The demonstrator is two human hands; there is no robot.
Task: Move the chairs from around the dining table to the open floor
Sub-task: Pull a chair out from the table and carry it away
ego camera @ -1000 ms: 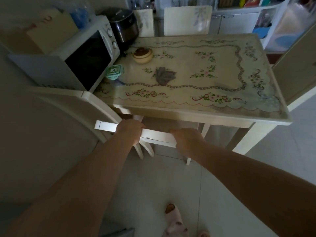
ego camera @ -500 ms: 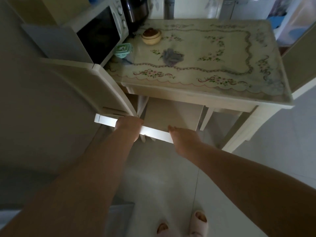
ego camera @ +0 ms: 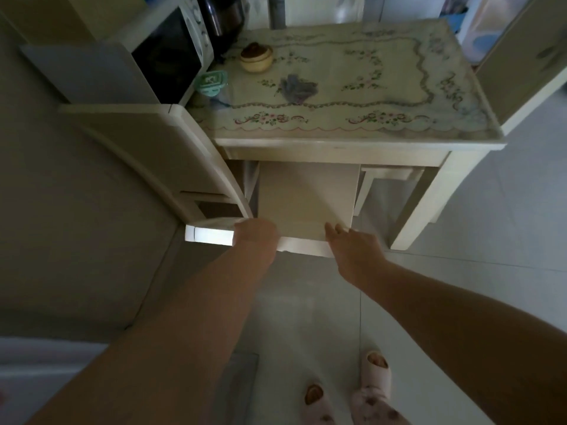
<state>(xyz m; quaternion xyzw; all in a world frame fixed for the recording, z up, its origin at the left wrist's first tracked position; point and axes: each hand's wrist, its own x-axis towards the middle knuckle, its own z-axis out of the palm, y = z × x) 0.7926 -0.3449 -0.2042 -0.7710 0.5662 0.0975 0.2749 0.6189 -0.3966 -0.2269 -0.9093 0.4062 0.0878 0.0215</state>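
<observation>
A cream dining chair (ego camera: 306, 197) stands at the near side of the table (ego camera: 337, 142), its backrest facing me and its seat under the tabletop. My left hand (ego camera: 254, 236) is closed over the chair's top rail near its left end. My right hand (ego camera: 352, 246) lies on the right end of the same rail, fingers hooked over its far edge. Another cream chair back (ego camera: 147, 154) leans at the table's left corner, touching the held chair's rail. One more chair back (ego camera: 521, 62) stands at the table's right side, and a further chair (ego camera: 325, 9) at the far end.
On the flowered tablecloth lie a grey cloth (ego camera: 296, 87), a lidded pot (ego camera: 256, 58) and a green box (ego camera: 211, 82). A microwave (ego camera: 165, 65) and cooker (ego camera: 222, 13) crowd the left. A wall is close on the left. Pale tiled floor (ego camera: 306, 317) spreads around my slippered feet (ego camera: 377, 366).
The chair's top rail has come out from the table edge toward me, showing more of the backrest. My feet have shifted and my right hand's fingers have spread on the rail.
</observation>
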